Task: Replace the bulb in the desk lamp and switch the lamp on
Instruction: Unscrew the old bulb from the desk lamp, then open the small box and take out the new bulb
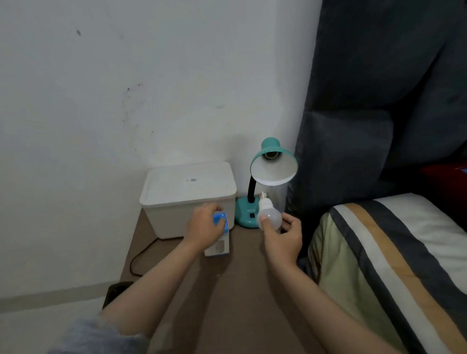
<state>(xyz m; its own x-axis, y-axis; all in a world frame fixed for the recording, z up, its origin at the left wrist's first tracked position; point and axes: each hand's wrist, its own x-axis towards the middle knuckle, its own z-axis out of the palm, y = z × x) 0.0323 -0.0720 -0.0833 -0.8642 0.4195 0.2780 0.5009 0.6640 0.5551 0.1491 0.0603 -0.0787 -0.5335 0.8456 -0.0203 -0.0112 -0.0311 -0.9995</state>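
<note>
At far left we noted a black cord [139, 258] trailing off the left edge of the brown table [232, 297], then a lidded white bin [188, 200] standing against the wall at the far side. The left hand [205, 226] was clamped round a blue-and-white bulb box [219, 236], its fingers curled over the blue top; the box stood upright on the table, just in front of the bin's right corner. Right of it stood the teal desk lamp [273, 164], base beside the bin, shade tilted toward us, socket bare. The right hand [282, 241] pinched the white bulb [269, 215] by its globe, thumb on the near face; the bulb hung above the table just in front of the lamp base. Its long axis ran near to far, screw cap pointing up and away, toward the shade. Open tabletop lay near us between the forearms. A striped bed [391, 263] crowded the table's right edge, a dark curtain [383, 90] behind it.
</note>
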